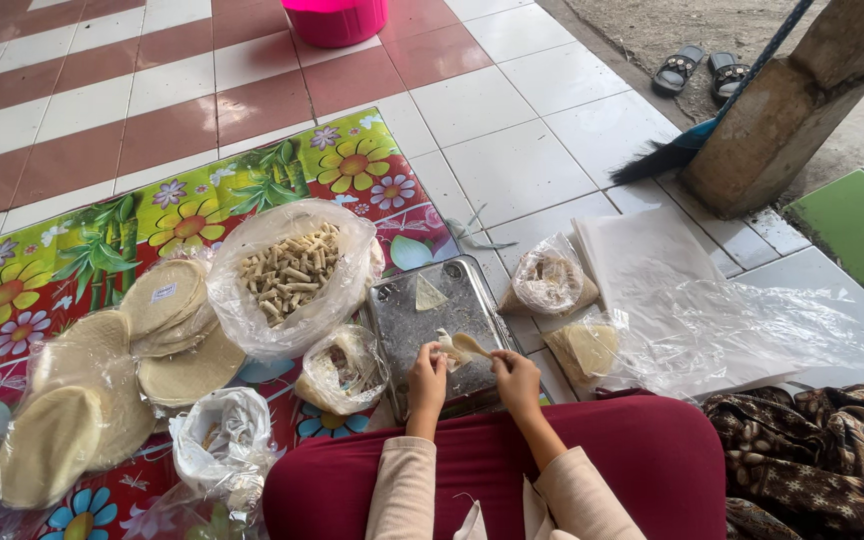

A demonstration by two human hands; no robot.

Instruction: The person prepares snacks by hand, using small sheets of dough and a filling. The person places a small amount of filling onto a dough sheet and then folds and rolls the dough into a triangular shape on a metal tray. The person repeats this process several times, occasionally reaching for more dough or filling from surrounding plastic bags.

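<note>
My left hand (426,374) and my right hand (515,376) together pinch a small pale wrapper piece (460,346) over a square metal tray (408,312) on the floor in front of my red-clad lap. A triangular cut of wrapper (429,293) lies flat on the tray's far part. Left of the tray a large clear bag (297,275) holds several small rolled sticks. Stacks of round pale wrappers (165,296) in plastic lie further left on the flowered mat (202,195).
Smaller plastic bags (549,282) with wrappers sit right of the tray, beside a sheet of clear plastic (712,325). A pink bucket (336,20) stands far back. A post (787,105), a broom (667,155) and sandals (700,68) are at the upper right. Patterned cloth (812,450) lies at my right.
</note>
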